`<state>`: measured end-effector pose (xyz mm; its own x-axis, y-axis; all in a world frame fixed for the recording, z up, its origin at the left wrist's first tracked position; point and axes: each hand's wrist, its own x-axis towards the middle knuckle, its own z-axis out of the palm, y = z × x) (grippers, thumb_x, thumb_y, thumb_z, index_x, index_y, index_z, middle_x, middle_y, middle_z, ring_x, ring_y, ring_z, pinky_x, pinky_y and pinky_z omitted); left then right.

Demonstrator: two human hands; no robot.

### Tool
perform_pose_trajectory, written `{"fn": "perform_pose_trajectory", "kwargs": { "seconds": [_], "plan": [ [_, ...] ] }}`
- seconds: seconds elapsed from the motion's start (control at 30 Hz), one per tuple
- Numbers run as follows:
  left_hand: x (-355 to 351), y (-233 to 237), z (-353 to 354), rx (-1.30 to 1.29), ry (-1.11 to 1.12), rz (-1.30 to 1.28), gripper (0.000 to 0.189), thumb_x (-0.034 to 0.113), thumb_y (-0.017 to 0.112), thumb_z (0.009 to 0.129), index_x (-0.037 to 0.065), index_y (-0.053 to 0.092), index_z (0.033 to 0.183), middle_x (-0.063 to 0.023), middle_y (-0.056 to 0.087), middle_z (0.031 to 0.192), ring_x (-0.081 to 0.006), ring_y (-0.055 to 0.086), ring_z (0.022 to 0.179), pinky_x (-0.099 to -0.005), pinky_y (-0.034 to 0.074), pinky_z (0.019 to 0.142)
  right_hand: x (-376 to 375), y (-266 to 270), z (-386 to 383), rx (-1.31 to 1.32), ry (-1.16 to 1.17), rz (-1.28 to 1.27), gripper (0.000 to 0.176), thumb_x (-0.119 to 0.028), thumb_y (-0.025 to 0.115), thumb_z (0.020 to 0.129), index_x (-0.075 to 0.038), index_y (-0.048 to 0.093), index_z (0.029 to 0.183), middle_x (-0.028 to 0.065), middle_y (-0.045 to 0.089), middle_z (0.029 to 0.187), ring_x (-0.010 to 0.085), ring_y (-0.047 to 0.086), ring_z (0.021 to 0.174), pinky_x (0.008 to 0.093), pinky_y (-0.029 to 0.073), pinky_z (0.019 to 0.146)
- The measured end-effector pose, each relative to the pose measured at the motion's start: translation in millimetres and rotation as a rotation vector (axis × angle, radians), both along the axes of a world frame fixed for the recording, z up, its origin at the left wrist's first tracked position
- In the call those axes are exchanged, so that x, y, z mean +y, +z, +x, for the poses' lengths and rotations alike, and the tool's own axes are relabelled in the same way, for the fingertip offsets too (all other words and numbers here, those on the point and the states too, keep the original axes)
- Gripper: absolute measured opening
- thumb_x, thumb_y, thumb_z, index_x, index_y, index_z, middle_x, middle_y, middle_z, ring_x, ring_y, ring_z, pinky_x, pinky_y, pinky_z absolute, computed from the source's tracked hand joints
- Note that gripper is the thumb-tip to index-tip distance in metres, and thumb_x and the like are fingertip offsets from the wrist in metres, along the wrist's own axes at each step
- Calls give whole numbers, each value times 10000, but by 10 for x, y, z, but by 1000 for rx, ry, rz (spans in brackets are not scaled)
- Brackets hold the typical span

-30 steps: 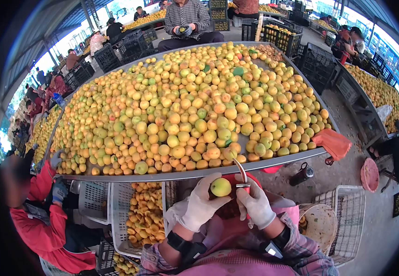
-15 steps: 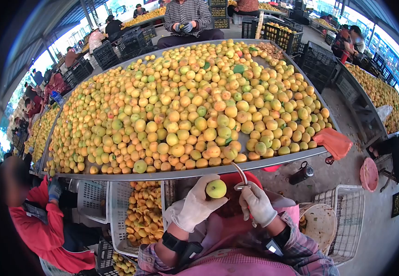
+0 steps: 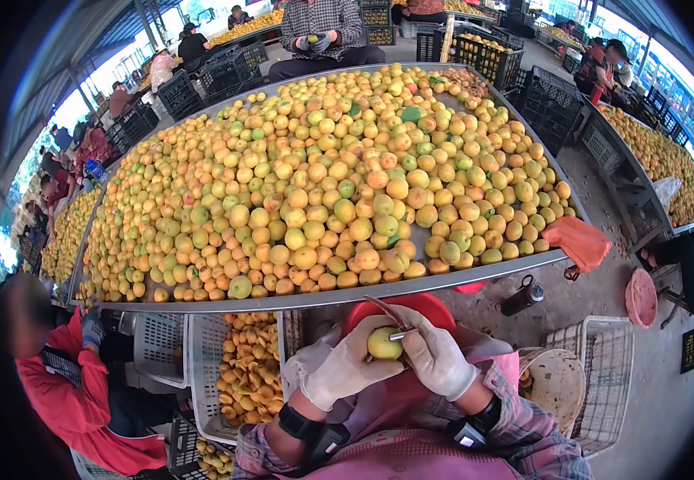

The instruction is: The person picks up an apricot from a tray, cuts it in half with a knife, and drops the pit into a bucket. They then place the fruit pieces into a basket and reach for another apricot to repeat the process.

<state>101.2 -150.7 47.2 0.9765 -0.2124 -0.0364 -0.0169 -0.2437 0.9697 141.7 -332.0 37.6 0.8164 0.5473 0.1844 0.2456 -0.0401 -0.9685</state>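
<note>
My left hand (image 3: 337, 370), in a white glove, is closed around a yellow-green apricot (image 3: 381, 346) low in front of me. My right hand (image 3: 441, 362), also gloved, grips a small curved knife (image 3: 385, 308) with a shiny metal part that lies against the fruit's upper right side. The two hands are close together, just short of the table's near edge. Below and behind them shows a red basin (image 3: 429, 306), partly hidden by my hands. Ahead, a heap of apricots (image 3: 307, 192) covers the metal-rimmed table (image 3: 315, 304).
Pitted apricot halves (image 3: 249, 376) fill a white crate (image 3: 201, 384) at lower left. A person in red (image 3: 67, 392) sits beside it. To the right are a bucket (image 3: 559, 384), a white crate (image 3: 615, 360), a black flask (image 3: 521, 296) and an orange bag (image 3: 579, 244). Another person (image 3: 323, 32) sits opposite.
My right hand has moved left and brought the knife against the apricot. My left hand has turned the fruit slightly and lowered it; the hands now meet.
</note>
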Motion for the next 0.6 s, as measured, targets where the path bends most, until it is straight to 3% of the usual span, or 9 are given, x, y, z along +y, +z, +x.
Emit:
{"fn": "perform_pose_trajectory", "kwargs": {
  "seconds": [0.07,0.13,0.23,0.37,0.6],
  "plan": [
    [-9,0,-4,-25,10,29,602,136,773,738,58,499,1268,-91,645,1057,-213,641,965,-333,509,825,-6,-22,-26,-88,-29,-23,435,-289,432,1023,-20,433,1364,187,654,1014,314,674,911,342,522,793],
    [-11,31,-1,-51,17,58,596,153,785,731,59,510,1251,-104,648,1058,-232,644,959,-339,510,822,-33,-16,-62,-175,-95,-234,439,-317,459,1010,-49,449,1358,175,678,889,367,669,787,397,542,685],
    [10,159,-24,17,-64,147,596,162,787,768,45,475,1262,-134,593,1127,-245,594,1030,-349,481,894,-41,43,-121,-305,-155,-361,442,-322,475,1000,-61,455,1356,137,681,790,365,655,671,433,527,585],
    [10,228,-70,-50,-102,249,583,223,788,782,42,478,1241,-138,600,1116,-258,599,1024,-372,481,881,-47,32,-159,-415,-180,-396,463,-331,480,996,-57,444,1367,133,673,768,346,654,649,429,519,558],
    [9,227,-64,-99,-130,329,586,237,793,780,42,477,1234,-151,600,1115,-297,607,994,-385,489,856,-72,-93,-152,-264,-71,-377,496,-366,425,1010,-41,397,1385,163,673,807,366,653,665,440,518,572]
  ]
}}
